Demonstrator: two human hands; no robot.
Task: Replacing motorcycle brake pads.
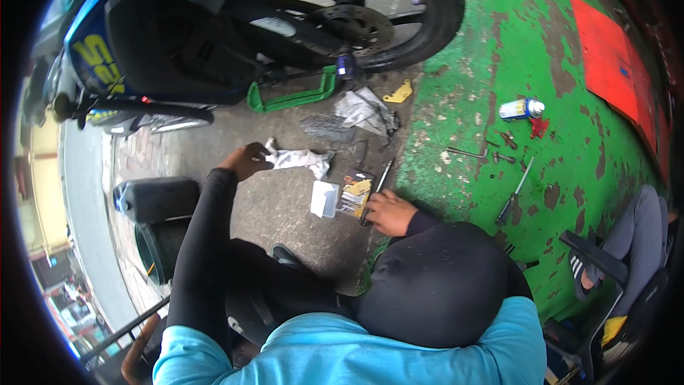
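My left hand [247,160] is closed at the fingertips on the left end of a crumpled white rag [303,160] lying on the grey ground. My right hand [390,212] rests low beside a card-backed package [354,194], its fingers curled on the dark handle of a screwdriver [385,174]; part of that handle is hidden by the fingers. Left of the package lies a small clear-and-white packet [324,198]. A second, greyish rag [367,109] and a yellow brake-pad-like plate [398,91] are farther off, near the motorcycle wheel [445,11].
The motorcycle [178,36] fills the far left, with a green frame-shaped piece [293,100] below its wheel. On green floor lie a spray can [521,109], a hex key [468,152], bolts [504,158] and another screwdriver [515,191]. A dark jerrycan [160,196] stands left; a seated person's leg [627,242] is right.
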